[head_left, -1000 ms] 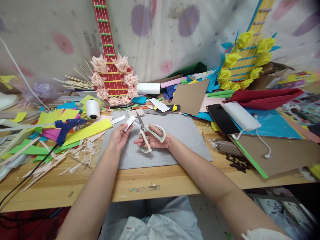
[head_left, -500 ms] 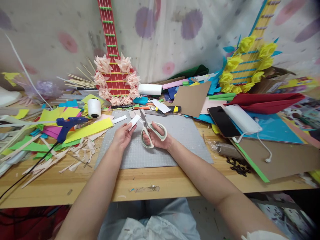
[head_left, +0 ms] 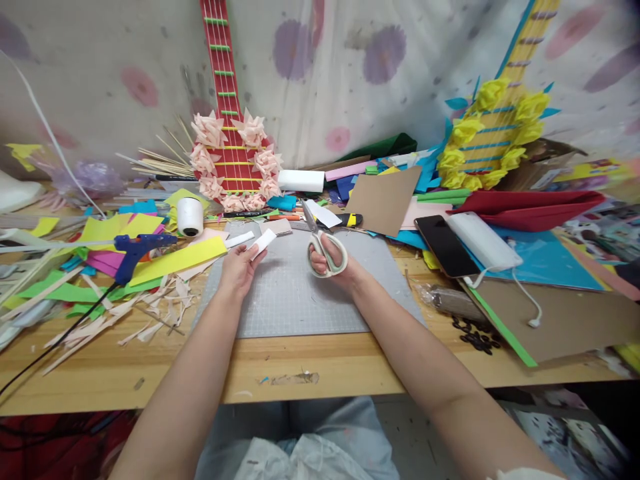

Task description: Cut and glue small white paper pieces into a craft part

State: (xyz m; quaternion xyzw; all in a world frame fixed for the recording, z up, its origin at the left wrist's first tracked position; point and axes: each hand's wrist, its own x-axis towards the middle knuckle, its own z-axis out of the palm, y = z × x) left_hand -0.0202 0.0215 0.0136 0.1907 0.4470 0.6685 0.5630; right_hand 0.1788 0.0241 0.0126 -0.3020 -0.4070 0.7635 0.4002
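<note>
Between the fingers of my left hand [head_left: 239, 268] is a small white paper strip [head_left: 263, 243], its far end pointing up and right. My right hand [head_left: 336, 261] grips a pair of scissors [head_left: 327, 248] by the pale handles, with the blades together and aimed away from me. The scissors are apart from the strip. Both hands are above the grey cutting mat [head_left: 300, 313]. Another white strip [head_left: 240, 239] lies just beyond my left hand.
A blue glue gun [head_left: 134, 253] and paper scraps lie left. Behind the mat stands a red paper guitar [head_left: 234, 157]; a yellow one [head_left: 487, 137] leans at the right back. A utility knife [head_left: 350, 219], phone [head_left: 445, 245] and white power bank [head_left: 483, 239] lie right of centre.
My right hand has moved right and slightly away with the scissors, off the paper strip, and the blades have closed. My left hand still holds the strip, a little further left.
</note>
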